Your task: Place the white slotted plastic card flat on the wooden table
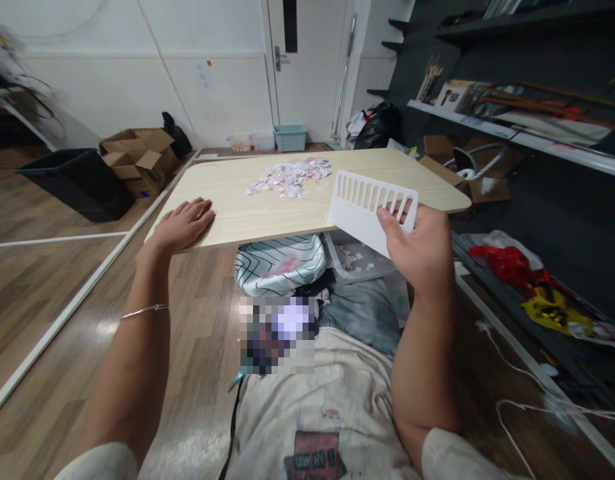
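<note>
My right hand (pixel 421 243) grips a flat white slotted plate (pixel 360 217), its fingers passing through the slots near the right end. The plate is tilted, and its lower left corner is at the near edge of the pale wooden table (pixel 227 217); I cannot tell whether it touches. Flat on the table's left end lies my left hand (pixel 183 223), fingers stretched out and holding nothing. A loose heap of small white and pinkish paper pieces (pixel 292 177) is spread over the far middle of the tabletop.
Below the near edge are a white, black-lined fabric basket (pixel 280 267) and a clear plastic bin (pixel 357 260) with paper bits. A black trash bin (pixel 77 180) and cardboard box (pixel 142 160) stand left. Dark shelves (pixel 537 140) line the right. A blurred patch covers something on my lap.
</note>
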`<state>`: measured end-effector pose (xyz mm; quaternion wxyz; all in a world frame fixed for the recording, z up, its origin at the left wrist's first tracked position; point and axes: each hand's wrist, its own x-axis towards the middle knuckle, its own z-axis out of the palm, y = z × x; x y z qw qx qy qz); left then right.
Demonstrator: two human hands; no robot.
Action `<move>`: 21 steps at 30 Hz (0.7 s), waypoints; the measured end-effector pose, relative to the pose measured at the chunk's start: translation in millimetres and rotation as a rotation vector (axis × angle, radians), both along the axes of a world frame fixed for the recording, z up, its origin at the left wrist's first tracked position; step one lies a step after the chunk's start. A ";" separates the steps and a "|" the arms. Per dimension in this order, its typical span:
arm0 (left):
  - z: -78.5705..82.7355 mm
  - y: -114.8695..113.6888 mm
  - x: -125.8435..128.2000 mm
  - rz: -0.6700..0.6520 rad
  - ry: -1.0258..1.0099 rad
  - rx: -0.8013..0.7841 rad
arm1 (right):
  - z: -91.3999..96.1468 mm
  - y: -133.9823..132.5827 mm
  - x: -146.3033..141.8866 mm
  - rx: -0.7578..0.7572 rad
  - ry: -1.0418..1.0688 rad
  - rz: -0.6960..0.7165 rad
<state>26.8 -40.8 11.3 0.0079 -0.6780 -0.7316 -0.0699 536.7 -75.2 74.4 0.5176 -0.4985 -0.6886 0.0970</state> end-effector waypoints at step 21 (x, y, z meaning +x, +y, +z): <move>4.5 -1.5 13.0 0.122 -0.101 0.013 | 2.7 -4.9 -1.2 -0.021 -0.047 -0.081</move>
